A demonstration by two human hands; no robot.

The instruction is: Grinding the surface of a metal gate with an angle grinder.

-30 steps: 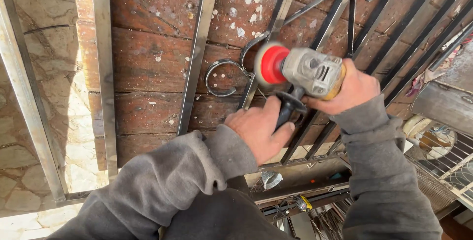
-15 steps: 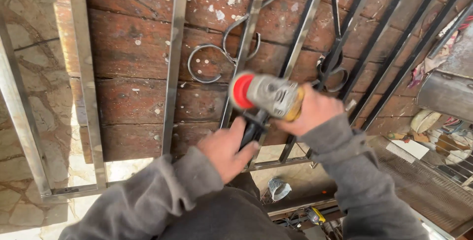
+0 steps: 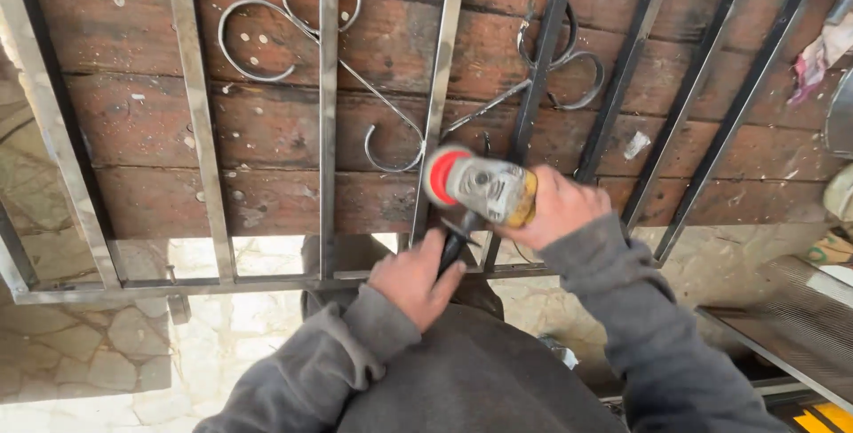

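An angle grinder [image 3: 480,186] with a grey and yellow body and a red disc at its left end sits over a vertical bar of a metal grille [image 3: 329,113]. My right hand [image 3: 555,211] wraps around the grinder's body. My left hand [image 3: 416,275] grips its black side handle, which points down toward me. The grille has straight bars and curled scrollwork and lies on a worn wooden table [image 3: 267,175]. The grinder's disc is near the lower scroll curl.
The grille's bottom rail [image 3: 178,286] overhangs the table's near edge above a stone-paved floor [image 3: 107,353]. A ridged metal sheet [image 3: 791,326] lies at the lower right. Cloth and other clutter [image 3: 826,42] sit at the right edge.
The view has shifted, so the grinder and both hands now sit lower and more central. The grinder has moved left along the grille to another bar, near the scroll curl.
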